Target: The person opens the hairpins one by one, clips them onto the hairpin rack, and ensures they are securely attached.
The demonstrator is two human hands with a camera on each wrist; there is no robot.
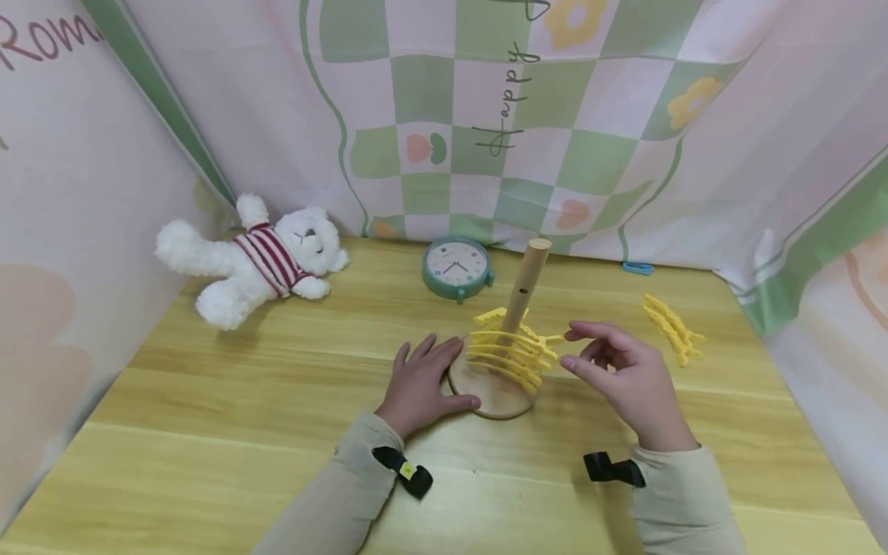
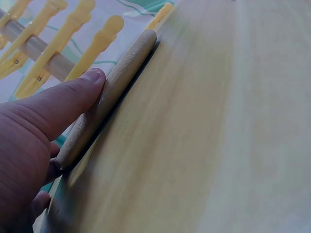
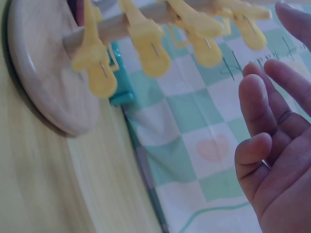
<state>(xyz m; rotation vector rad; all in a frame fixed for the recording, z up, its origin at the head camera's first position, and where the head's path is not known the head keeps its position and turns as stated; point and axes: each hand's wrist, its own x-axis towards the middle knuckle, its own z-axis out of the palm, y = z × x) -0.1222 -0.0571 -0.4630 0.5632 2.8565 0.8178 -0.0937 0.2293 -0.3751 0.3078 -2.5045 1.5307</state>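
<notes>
A wooden stand has a round base and an upright post. Several yellow banana hair clips are stacked along the post, their curved arms around it. My left hand holds the left side of the base; in the left wrist view the thumb lies along the rim, other fingers at the edge below. Beside the clips' right ends, my right hand hovers with fingers loosely bent and nothing in them. The right wrist view shows its fingers apart from the clip ends.
Another yellow clip lies on the wooden table at the right. Behind the stand are a teal alarm clock and a small blue clip. A white teddy bear lies back left. A patterned curtain borders the table.
</notes>
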